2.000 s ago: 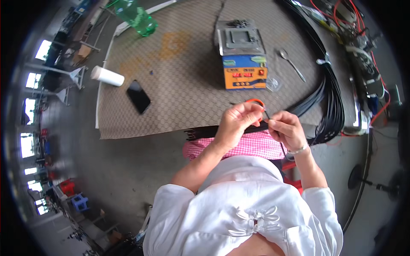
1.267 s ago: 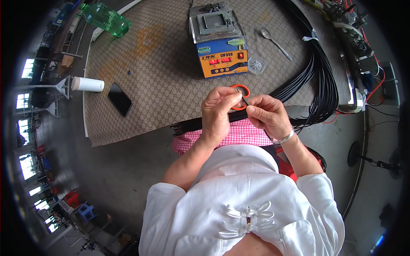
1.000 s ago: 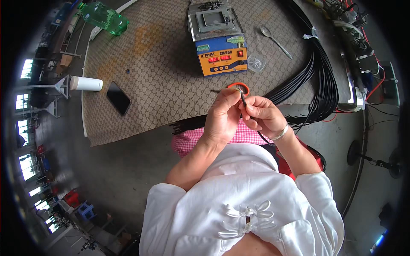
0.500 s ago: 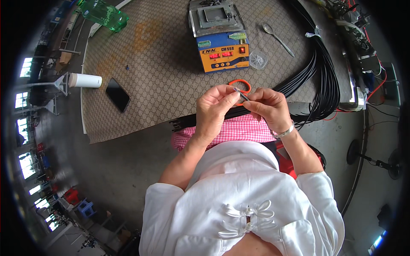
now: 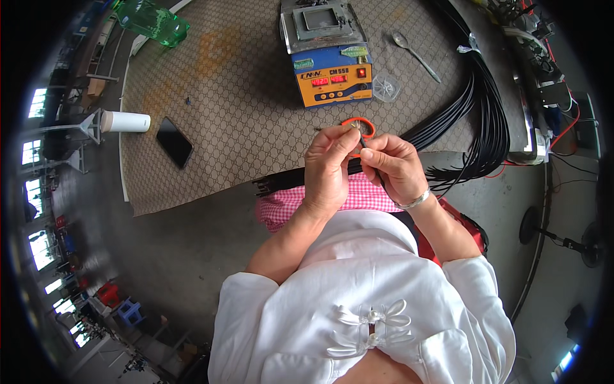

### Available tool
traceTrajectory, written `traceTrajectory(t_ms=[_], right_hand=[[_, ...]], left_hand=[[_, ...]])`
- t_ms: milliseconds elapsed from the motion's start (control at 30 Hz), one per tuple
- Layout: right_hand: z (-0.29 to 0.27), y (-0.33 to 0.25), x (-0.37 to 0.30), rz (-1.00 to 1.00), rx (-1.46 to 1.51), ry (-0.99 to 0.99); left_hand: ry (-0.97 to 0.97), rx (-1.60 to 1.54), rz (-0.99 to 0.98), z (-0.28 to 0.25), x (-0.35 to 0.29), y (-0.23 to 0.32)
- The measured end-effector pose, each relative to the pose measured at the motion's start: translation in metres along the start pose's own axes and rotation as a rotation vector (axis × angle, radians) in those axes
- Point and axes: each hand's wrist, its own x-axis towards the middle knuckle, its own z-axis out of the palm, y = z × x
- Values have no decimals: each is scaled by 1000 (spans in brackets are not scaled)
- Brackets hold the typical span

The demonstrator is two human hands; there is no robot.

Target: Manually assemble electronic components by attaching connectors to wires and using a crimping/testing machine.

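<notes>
My left hand (image 5: 328, 163) is closed, its thumb and fingertips pinching the tip of a black cable (image 5: 364, 144), where thin, light wire ends show. My right hand (image 5: 398, 165) is closed around the same cable just below that tip, and the cable's tail runs down past its palm. Just beyond my fingertips lies an orange loop handle (image 5: 368, 122), probably of scissors; the rest is hidden by my hands. Below and behind my hands, cut ends of the black cable bundle (image 5: 281, 182) lie along the table's near edge, over a pink checked cloth (image 5: 275, 211) on my lap.
A blue and yellow solder pot (image 5: 336, 86) stands ahead, with a small clear dish (image 5: 386, 87) beside it. Right of that lies a spoon (image 5: 416, 57). A phone (image 5: 174, 142), a white tumbler (image 5: 126, 121) and a green bottle (image 5: 150, 22) are at the left.
My hands have turned the cable more upright and shifted slightly. Light wire ends now show at its tip above my left fingertips. Both hands keep their grip.
</notes>
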Motion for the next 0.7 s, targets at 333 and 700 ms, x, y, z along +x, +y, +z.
traceTrajectory(t_ms=[333,700], right_hand=[[-1,2,2,34,4,11],[-5,-6,-1,37,-123,-50]], left_hand=[[-10,-30,-73,-4,0,-4],[-9,71,-279,-12,11,25]])
